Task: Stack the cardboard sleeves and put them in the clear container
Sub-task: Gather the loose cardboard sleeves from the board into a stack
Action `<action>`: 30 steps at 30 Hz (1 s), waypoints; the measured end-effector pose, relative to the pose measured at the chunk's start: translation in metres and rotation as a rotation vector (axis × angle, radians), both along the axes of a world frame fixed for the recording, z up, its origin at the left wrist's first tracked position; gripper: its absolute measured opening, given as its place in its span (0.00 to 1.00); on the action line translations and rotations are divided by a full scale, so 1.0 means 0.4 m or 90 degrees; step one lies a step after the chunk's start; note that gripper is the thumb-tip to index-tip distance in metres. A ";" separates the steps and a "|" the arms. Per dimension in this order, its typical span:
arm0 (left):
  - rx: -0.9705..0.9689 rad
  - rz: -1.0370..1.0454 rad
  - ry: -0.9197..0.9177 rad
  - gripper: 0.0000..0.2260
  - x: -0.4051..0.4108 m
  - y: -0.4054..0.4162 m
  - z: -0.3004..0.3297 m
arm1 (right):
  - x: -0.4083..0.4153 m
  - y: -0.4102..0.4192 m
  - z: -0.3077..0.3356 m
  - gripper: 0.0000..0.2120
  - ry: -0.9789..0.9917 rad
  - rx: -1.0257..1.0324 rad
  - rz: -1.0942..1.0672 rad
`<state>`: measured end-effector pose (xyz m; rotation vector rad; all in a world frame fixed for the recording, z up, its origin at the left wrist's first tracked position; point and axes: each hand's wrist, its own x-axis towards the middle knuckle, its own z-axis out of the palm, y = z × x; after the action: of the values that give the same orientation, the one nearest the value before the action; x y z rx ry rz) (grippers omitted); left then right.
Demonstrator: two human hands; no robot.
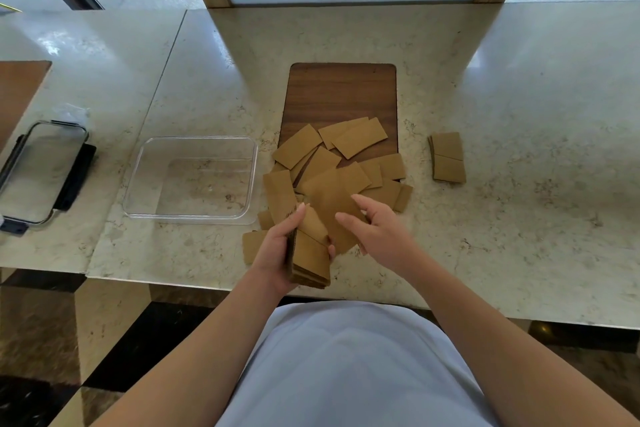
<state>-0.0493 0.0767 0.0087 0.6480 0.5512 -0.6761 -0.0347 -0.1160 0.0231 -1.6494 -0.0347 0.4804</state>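
Gripping a squared stack of brown cardboard sleeves [309, 258] near the surface's front edge, left hand [277, 253] frees right hand [375, 230], fingers spread, to gather loose sleeves [332, 163]; clear rectangular plastic container [138, 180] waits left, unfilled.

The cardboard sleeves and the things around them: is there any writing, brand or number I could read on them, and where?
None can be read.
Stack of sleeves held in the left hand: a small dark mark beside the fingertips, too blurred to read.
Loose sleeves, clear container, lid, wooden board: no text shows.
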 end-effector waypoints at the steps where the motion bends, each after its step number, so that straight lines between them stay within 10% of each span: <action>1: 0.027 -0.018 -0.008 0.29 -0.001 0.001 0.000 | 0.002 -0.002 0.003 0.04 0.043 0.032 0.020; 16: -0.033 0.022 0.013 0.09 0.001 -0.015 0.013 | 0.033 -0.051 0.045 0.07 0.336 0.267 -0.041; 26: -0.026 0.026 0.049 0.13 -0.004 -0.013 0.003 | 0.022 -0.033 0.042 0.12 0.372 0.182 -0.087; 30: -0.042 -0.034 0.058 0.27 -0.003 0.000 -0.007 | 0.038 -0.062 0.051 0.12 0.322 0.231 0.104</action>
<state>-0.0503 0.0768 0.0060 0.5746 0.5951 -0.7743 -0.0194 -0.1407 0.0436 -1.1409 0.1140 0.9474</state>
